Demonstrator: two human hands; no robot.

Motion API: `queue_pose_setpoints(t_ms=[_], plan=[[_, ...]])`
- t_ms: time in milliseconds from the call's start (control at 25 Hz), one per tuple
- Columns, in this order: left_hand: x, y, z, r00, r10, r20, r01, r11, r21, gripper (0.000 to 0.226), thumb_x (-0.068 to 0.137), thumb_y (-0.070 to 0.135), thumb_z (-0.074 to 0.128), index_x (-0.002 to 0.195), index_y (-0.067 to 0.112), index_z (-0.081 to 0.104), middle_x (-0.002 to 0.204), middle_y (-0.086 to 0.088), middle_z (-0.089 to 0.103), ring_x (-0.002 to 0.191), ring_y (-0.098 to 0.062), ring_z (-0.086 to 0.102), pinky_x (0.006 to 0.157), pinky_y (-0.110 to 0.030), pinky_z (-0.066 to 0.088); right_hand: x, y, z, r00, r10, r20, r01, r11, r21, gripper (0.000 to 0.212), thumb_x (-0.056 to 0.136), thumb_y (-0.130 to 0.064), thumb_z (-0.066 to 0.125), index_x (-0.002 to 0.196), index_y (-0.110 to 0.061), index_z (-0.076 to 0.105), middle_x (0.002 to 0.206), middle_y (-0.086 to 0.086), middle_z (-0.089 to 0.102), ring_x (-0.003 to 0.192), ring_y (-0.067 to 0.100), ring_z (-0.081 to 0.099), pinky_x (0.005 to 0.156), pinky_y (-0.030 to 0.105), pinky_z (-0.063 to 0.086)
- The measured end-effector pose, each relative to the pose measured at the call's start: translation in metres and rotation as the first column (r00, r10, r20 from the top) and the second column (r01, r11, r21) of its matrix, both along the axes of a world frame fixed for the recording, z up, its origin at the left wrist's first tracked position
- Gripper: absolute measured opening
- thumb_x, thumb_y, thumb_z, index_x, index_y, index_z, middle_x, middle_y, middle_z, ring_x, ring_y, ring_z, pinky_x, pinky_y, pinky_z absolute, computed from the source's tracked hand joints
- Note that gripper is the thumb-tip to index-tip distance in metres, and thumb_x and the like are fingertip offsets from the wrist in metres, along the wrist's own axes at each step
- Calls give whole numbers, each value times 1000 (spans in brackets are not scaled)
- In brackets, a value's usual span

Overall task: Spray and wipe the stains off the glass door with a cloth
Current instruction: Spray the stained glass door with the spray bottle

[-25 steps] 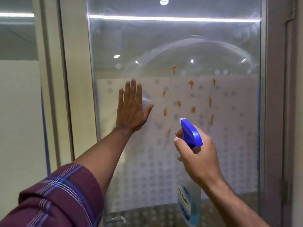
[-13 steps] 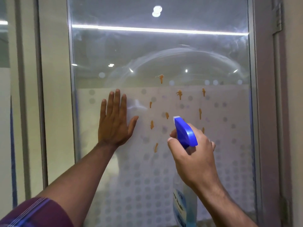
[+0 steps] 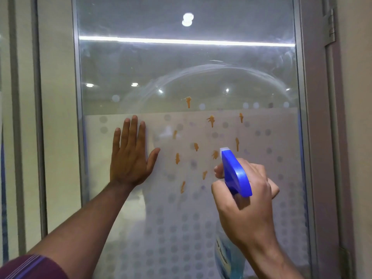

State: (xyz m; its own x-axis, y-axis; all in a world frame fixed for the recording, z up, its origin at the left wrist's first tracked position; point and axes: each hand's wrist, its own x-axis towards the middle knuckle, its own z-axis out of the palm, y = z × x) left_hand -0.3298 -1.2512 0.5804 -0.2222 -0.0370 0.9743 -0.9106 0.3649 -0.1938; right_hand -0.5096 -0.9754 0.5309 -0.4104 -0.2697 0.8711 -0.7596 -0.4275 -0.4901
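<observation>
Head camera, looking forward and down along both arms. Closest in, bottom left, there's a maroon checked sleeve (image 3: 30,266) on the left arm, the bare forearm running up and away from it.

On the right, the right hand (image 3: 247,202) is wrapped tight around the neck of a spray bottle (image 3: 235,174), with the fingers curled in front under the blue head and the thumb on the near side. The bottle is upright, its clear body with a blue label hanging below the wrist at the bottom edge, and its white nozzle tip is aimed at the glass, held just short of it.

Further out, the left hand (image 3: 130,158) is flat, fingers straight and pointing up, thumb spread to the right, palm pressed on the glass door (image 3: 181,67) near its left edge.

And there's the target: a scatter of orange stains (image 3: 210,120) on the pane, sitting between the two hands and above the right one. The nearest blotches are right beside the nozzle, one low streak is just left of the right thumb, and the highest sits above the frosted band (image 3: 261,178). That band has a grey dot pattern and covers the lower pane. Clear glass above it shows curved smear marks.

To the right, a grey door frame (image 3: 314,137) carries a hinge (image 3: 330,27) up top. A bright light strip (image 3: 181,41) is reflected across the upper glass.
</observation>
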Motion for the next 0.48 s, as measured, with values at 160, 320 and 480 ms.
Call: queue_pose_setpoints(t_ms=[160, 320, 480], plan=[[-5, 1, 0, 1000, -16, -11, 16, 1000, -2, 87, 107, 61, 34, 172, 6, 12, 181, -18, 6, 169, -36, 5, 136, -58, 12, -13, 10, -6, 996, -79, 42, 80, 996, -41, 11, 72, -24, 54, 77, -29, 62, 81, -14, 68, 103, 4, 55, 95, 23, 26], [-17, 5, -2, 999, -39, -1, 39, 999, -12, 87, 107, 61, 33, 172, 6, 13, 181, -18, 7, 169, -37, 6, 136, -58, 11, -38, 21, -16, 986, -154, 70, 158, 986, -48, 6, 70, -23, 54, 72, -27, 58, 72, -11, 64, 98, 7, 55, 95, 25, 25], [-6, 0, -6, 1000, -16, 1, 16, 1000, -20, 87, 107, 60, 35, 171, 6, 13, 181, -19, 8, 169, -37, 6, 136, -59, 12, -42, 20, -28, 983, -171, 62, 174, 984, -32, 6, 69, -22, 53, 64, -24, 51, 60, -5, 55, 85, 14, 56, 87, 35, 28]])
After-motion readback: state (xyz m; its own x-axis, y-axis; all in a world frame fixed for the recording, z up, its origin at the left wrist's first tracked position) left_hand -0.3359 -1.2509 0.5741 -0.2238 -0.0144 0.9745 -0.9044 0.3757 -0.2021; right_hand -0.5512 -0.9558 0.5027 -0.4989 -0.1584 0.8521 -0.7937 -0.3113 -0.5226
